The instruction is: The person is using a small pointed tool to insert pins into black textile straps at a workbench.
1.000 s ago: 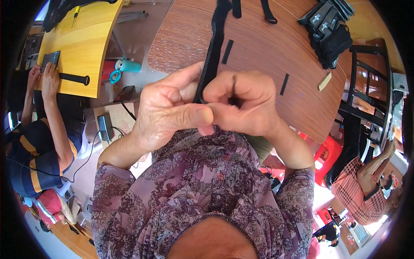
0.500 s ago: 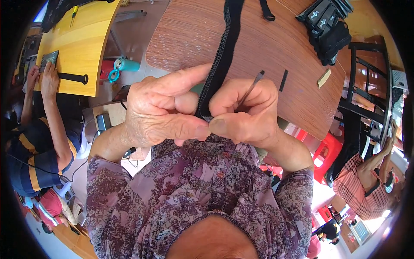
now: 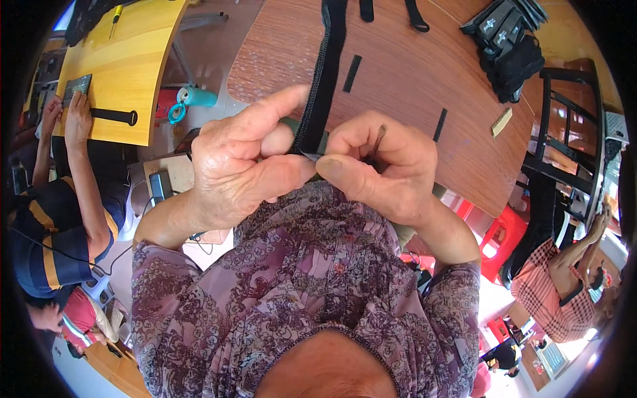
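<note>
A long black fabric strap (image 3: 330,60) with a stitched edge runs from the far side of the table toward me. My left hand (image 3: 242,162) grips its near end between thumb and fingers. Opposite, my right hand (image 3: 381,166) pinches a small thin grey flap (image 3: 310,156) at that same end, the fingertips almost touching my left thumb. Out of the curled right fingers pokes the tip of a slim metal tool (image 3: 381,132); the rest of it is hidden, so its kind is unclear.
Short black strips (image 3: 353,73) lie on the brown table (image 3: 279,46), with a tan piece (image 3: 501,122) and a stack of black goods (image 3: 507,53) at right. At left, a co-worker's hands (image 3: 78,119) work at a yellow table (image 3: 133,66); a turquoise bottle (image 3: 199,97) stands between.
Both hands and the strap have shifted slightly left and nearer the far side. The right fingertips have drawn up a grey flap at the strap's end. Another black strip has come into sight.
</note>
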Available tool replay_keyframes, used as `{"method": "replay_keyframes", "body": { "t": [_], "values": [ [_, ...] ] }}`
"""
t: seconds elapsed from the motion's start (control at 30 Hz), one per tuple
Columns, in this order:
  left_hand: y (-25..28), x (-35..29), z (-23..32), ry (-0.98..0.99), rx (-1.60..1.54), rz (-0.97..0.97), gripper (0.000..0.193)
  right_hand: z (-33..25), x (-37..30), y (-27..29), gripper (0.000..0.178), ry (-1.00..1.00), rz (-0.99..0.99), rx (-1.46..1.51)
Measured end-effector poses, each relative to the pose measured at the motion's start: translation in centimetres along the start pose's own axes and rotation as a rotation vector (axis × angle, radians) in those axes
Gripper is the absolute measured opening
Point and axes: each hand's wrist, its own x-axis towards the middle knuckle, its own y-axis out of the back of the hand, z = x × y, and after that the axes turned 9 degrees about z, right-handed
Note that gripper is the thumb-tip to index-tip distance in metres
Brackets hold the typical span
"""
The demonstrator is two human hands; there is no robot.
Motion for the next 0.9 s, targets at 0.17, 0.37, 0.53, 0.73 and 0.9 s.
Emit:
{"method": "replay_keyframes", "body": {
  "t": [0.17,0.37,0.53,0.73,0.9],
  "values": [
    [-1.4,0.6,-0.1,-0.128,0.098,0.131,0.065,-0.6,1.2,1.0,0.028,0.593,-0.088,-0.579],
    [-1.1,0.3,0.2,0.036,-0.146,-0.024,0.062,-1.2,1.2,1.9,0.021,0.624,-0.217,-0.544],
    [0.8,0.2,2.0,0.044,-0.091,-0.179,0.06,-2.8,-0.6,1.0,0.012,0.307,-0.244,-0.279],
    [2.9,-0.7,1.7,0.188,-0.111,-0.317,0.053,-5.1,-2.2,3.5,0.01,-0.083,0.001,-0.144],
    [1.1,0.5,1.6,0.018,0.076,-0.33,0.05,-4.0,-0.3,4.2,0.011,0.597,-0.139,-0.532]
  ]
}}
